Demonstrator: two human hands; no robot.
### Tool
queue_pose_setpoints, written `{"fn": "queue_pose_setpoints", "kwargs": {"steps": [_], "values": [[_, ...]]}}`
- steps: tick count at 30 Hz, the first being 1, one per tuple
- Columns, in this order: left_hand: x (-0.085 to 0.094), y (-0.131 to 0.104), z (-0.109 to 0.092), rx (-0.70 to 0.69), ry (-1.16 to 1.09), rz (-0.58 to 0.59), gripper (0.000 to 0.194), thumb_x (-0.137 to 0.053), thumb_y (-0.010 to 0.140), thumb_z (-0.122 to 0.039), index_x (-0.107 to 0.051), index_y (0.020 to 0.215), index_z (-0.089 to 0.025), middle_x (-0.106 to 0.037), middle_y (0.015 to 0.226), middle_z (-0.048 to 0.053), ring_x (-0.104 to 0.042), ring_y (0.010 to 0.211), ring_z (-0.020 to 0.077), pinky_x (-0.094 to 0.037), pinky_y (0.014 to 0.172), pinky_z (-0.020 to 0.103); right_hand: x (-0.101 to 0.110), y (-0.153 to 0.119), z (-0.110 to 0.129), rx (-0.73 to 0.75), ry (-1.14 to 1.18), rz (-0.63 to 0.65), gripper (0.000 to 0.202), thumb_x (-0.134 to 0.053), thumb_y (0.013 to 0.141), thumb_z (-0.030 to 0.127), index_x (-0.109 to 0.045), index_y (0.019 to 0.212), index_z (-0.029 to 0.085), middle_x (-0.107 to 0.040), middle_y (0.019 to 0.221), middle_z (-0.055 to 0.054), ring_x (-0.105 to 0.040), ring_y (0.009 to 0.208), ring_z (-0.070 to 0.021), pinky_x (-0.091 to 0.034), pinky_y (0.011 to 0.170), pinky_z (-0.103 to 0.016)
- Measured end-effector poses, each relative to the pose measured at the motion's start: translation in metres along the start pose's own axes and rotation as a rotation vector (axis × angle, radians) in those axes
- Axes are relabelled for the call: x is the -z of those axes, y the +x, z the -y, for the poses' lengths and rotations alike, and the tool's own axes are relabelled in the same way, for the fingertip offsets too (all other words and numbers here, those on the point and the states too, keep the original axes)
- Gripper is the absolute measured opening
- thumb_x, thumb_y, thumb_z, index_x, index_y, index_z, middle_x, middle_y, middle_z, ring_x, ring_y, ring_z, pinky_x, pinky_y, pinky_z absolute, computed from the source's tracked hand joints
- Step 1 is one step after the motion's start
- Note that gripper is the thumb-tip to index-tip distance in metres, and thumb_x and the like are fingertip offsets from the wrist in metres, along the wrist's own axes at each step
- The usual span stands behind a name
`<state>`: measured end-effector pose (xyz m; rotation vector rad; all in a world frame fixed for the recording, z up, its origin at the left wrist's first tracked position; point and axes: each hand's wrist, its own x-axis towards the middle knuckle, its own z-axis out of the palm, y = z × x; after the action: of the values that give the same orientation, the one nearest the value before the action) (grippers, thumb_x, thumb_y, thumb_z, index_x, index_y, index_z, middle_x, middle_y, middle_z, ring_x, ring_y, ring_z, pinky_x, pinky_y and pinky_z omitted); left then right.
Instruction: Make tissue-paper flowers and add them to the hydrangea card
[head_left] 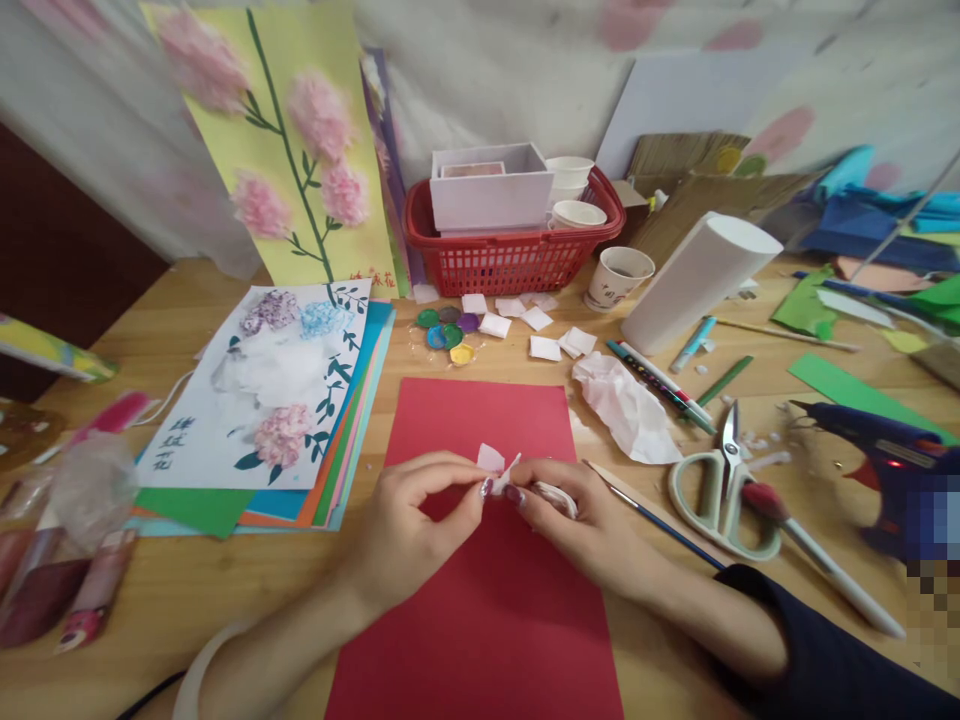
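Observation:
Both my hands meet above a red sheet of paper (480,600) at the middle of the table. Between the fingertips of my left hand (431,510) is a small piece of white paper (491,460), pinched at its lower edge. My right hand (574,510) pinches the same small paper from the other side, and a white folded wad (556,498) is tucked in its curled fingers. A crumpled white tissue (626,405) lies just beyond my right hand, with small white paper squares (545,348) farther back.
Scissors (727,490), a paintbrush (652,515) and a blue glue gun (877,450) lie right. Left are stacked coloured sheets under a flower picture (202,420). Behind stand a red basket (502,265), a paper cup (616,280), a white roll (690,285) and paint blobs (452,335).

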<state>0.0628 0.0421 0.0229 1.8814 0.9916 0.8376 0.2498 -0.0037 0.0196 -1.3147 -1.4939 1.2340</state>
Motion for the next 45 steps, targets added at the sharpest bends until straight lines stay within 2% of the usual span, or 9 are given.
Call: {"fn": "queue_pose_setpoints", "kwargs": {"steps": [5, 9, 15, 25, 30, 32, 36, 40, 45], "values": [[0.0, -0.002, 0.001, 0.032, -0.012, -0.006, 0.013, -0.06, 0.081, -0.014, -0.072, 0.084, -0.02, -0.075, 0.086, 0.001, -0.069, 0.08, 0.0133, -0.054, 0.076, 0.022, 0.0, 0.0, -0.001, -0.016, 0.007, 0.005, 0.017, -0.051, 0.09, 0.026, -0.064, 0.084, 0.017, -0.049, 0.063, 0.003, -0.039, 0.055, -0.0095, -0.032, 0.052, -0.021], [0.0, -0.001, -0.001, 0.128, -0.174, 0.025, 0.013, -0.056, 0.084, -0.016, -0.068, 0.087, -0.02, -0.074, 0.085, 0.0, -0.069, 0.077, 0.0121, -0.055, 0.072, 0.02, 0.0, -0.001, -0.002, -0.034, 0.02, -0.006, 0.017, -0.05, 0.089, 0.026, -0.064, 0.083, 0.017, -0.048, 0.062, 0.004, -0.039, 0.055, -0.0096, -0.031, 0.052, -0.021], [0.0, 0.005, -0.002, 0.234, -0.286, -0.126, 0.006, -0.057, 0.084, -0.022, -0.063, 0.083, -0.019, -0.068, 0.076, -0.002, -0.067, 0.073, 0.0105, -0.053, 0.067, 0.017, 0.002, 0.0, 0.0, -0.067, 0.008, -0.037, 0.015, -0.049, 0.085, 0.026, -0.061, 0.079, 0.017, -0.048, 0.062, 0.003, -0.04, 0.056, -0.0102, -0.032, 0.053, -0.021], [0.001, 0.011, 0.008, 0.352, -0.394, -0.23, 0.012, -0.059, 0.084, -0.029, -0.061, 0.082, -0.017, -0.069, 0.076, 0.0, -0.067, 0.075, 0.0142, -0.052, 0.07, 0.023, 0.002, 0.0, 0.004, -0.134, 0.053, -0.05, 0.022, -0.049, 0.087, 0.032, -0.054, 0.071, 0.018, -0.043, 0.06, 0.004, -0.036, 0.055, -0.0099, -0.029, 0.052, -0.022], [0.004, 0.015, 0.017, 0.305, -0.453, -0.34, 0.009, -0.062, 0.084, -0.026, -0.058, 0.089, -0.019, -0.07, 0.078, -0.001, -0.068, 0.073, 0.0139, -0.054, 0.074, 0.027, 0.0, 0.0, 0.002, -0.117, 0.078, -0.076, 0.017, -0.05, 0.085, 0.03, -0.058, 0.075, 0.017, -0.046, 0.062, 0.003, -0.037, 0.056, -0.0103, -0.03, 0.053, -0.023], [0.006, 0.013, 0.014, 0.158, -0.263, -0.267, 0.004, -0.059, 0.086, -0.019, -0.06, 0.089, -0.02, -0.07, 0.083, 0.0, -0.068, 0.078, 0.0133, -0.053, 0.078, 0.026, 0.0, 0.0, 0.0, -0.088, 0.079, -0.077, 0.017, -0.051, 0.085, 0.029, -0.06, 0.078, 0.017, -0.05, 0.065, 0.002, -0.04, 0.059, -0.011, -0.032, 0.056, -0.023], [0.007, 0.006, 0.003, -0.116, 0.071, 0.019, 0.029, -0.046, 0.089, -0.008, -0.068, 0.099, -0.022, -0.071, 0.1, 0.002, -0.064, 0.098, 0.0142, -0.049, 0.09, 0.027, 0.0, -0.001, -0.005, -0.048, 0.064, -0.069, 0.015, -0.053, 0.087, 0.029, -0.059, 0.08, 0.019, -0.048, 0.065, 0.003, -0.039, 0.058, -0.0105, -0.033, 0.055, -0.022], [0.003, 0.003, -0.003, -0.132, 0.062, 0.092, 0.029, -0.053, 0.087, -0.011, -0.067, 0.109, -0.02, -0.071, 0.105, 0.005, -0.065, 0.099, 0.0161, -0.05, 0.09, 0.028, -0.001, -0.002, -0.006, 0.005, 0.048, -0.046, 0.016, -0.054, 0.089, 0.03, -0.063, 0.083, 0.019, -0.056, 0.07, 0.001, -0.046, 0.063, -0.0119, -0.038, 0.058, -0.022], [0.001, 0.003, 0.0, -0.053, 0.064, 0.016, 0.013, -0.058, 0.088, -0.019, -0.07, 0.092, -0.022, -0.073, 0.094, 0.002, -0.067, 0.09, 0.0158, -0.051, 0.083, 0.026, -0.002, 0.0, -0.002, 0.025, -0.017, -0.035, 0.018, -0.055, 0.089, 0.031, -0.067, 0.086, 0.018, -0.063, 0.073, -0.001, -0.05, 0.063, -0.0125, -0.04, 0.059, -0.022]]}}
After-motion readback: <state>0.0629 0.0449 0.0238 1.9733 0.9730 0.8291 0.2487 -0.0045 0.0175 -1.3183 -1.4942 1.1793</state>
